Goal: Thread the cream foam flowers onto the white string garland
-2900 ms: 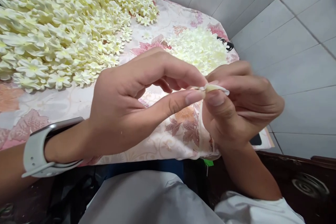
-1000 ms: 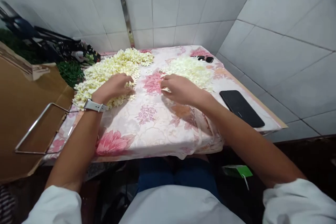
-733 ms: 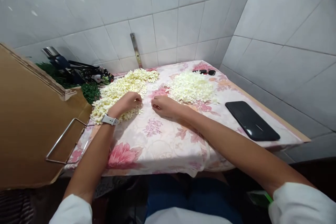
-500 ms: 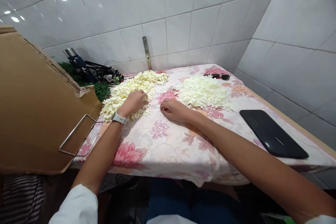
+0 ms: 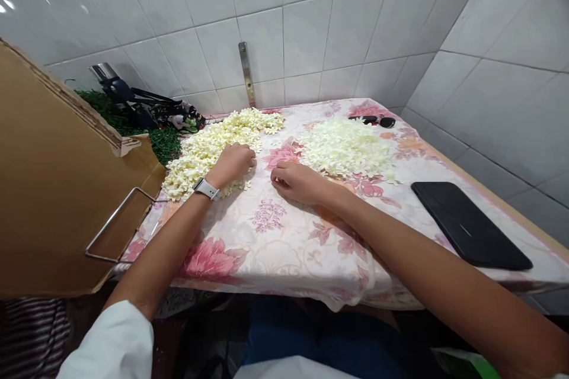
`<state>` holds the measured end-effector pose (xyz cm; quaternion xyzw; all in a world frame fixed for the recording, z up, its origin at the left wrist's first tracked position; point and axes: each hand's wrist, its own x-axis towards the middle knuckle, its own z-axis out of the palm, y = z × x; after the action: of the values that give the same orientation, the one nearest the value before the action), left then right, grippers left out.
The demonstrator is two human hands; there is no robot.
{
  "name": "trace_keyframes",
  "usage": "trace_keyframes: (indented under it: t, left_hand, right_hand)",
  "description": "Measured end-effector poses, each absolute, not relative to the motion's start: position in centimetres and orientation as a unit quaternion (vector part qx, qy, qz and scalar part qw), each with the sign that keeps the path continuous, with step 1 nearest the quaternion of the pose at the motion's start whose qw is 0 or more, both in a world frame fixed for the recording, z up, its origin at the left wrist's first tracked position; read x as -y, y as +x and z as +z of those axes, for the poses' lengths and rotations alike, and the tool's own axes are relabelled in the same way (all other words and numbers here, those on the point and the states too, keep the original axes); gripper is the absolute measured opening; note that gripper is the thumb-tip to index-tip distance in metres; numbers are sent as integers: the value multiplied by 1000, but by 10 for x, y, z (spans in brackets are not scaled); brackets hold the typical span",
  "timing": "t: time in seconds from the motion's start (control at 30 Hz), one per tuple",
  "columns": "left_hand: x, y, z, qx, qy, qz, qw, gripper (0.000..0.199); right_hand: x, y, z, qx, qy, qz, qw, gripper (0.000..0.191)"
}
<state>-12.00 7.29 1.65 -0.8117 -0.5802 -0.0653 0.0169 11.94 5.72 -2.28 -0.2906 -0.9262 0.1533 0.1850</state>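
My left hand (image 5: 232,164), with a white-strapped watch (image 5: 206,189) on the wrist, rests at the near right edge of a pile of cream-coloured flowers (image 5: 200,157). Its fingers curl together, and whatever they pinch is hidden. A short gap to the right, my right hand (image 5: 297,182) lies on its side on the floral tablecloth (image 5: 284,254). Thumb and fingers are closed there too; I cannot make out anything between them. Just beyond the right hand spreads a second heap of whiter, loose flowers (image 5: 347,148).
A large cardboard box (image 5: 62,183) with a wire handle (image 5: 113,224) stands at left. Behind it are green foliage (image 5: 165,145) and a dark bottle (image 5: 116,87). A black phone-like slab (image 5: 471,224) lies at right; a black-handled object (image 5: 371,121) sits behind the white heap. Tiled walls enclose the table.
The view has shifted slightly. My left hand has moved a little to the right and away from me, along the pile's edge. The right hand has stayed almost in place, still closed.
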Motion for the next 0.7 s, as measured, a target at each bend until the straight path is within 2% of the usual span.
trace_keyframes:
  t: [0.1,0.2,0.33,0.4,0.47,0.57,0.7]
  left_hand:
    - [-82,-121,24,570,-813,-121,-14,38]
    - [-83,-124,26,554,-799,-228,-54,34]
    - [-62,-119,20,499,-759,-399,-126,46]
    - [-46,-112,18,446,-743,-473,-162,45]
    - [-29,-102,18,390,-730,-532,-180,35]
    - [-9,-90,18,315,-728,-582,-179,21]
    - [8,-88,23,230,-785,-568,-93,20]
  right_hand:
    - [-57,122,-21,917,-294,182,199,17]
    - [-57,123,-20,900,-297,226,226,15]
    - [-55,121,-15,849,-310,313,293,13]
    - [-51,119,-10,808,-311,371,337,23]
    - [-45,117,-4,770,-289,436,364,38]
    - [-33,115,5,727,-228,527,377,53]
    - [-21,116,14,632,-157,636,413,49]
